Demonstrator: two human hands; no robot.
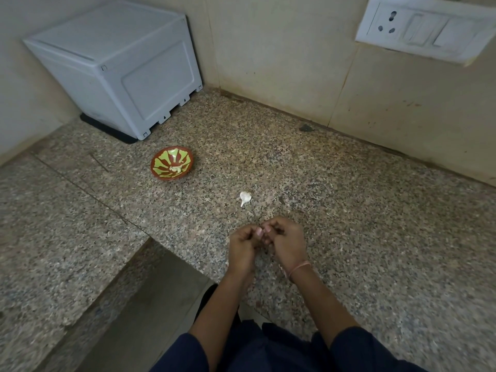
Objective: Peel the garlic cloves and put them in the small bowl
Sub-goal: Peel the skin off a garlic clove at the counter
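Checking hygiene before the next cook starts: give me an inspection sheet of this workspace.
Surface: speckled granite counter, stepped at the left.
Job's things: small bowl holds pale pieces; white garlic piece lies on the counter, apart from the bowl.
Clutter: dark scrap near the wall.
Hands: left hand and right hand meet, fingers curled; what they hold is hidden.
Cables: nothing seen.
Surroundings: grey box in the corner, socket plate on the wall.

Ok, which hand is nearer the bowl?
Left. The left hand is to the right of the bowl and closer to the person. The right hand is beside the left one, on the side away from the bowl, so farther off.
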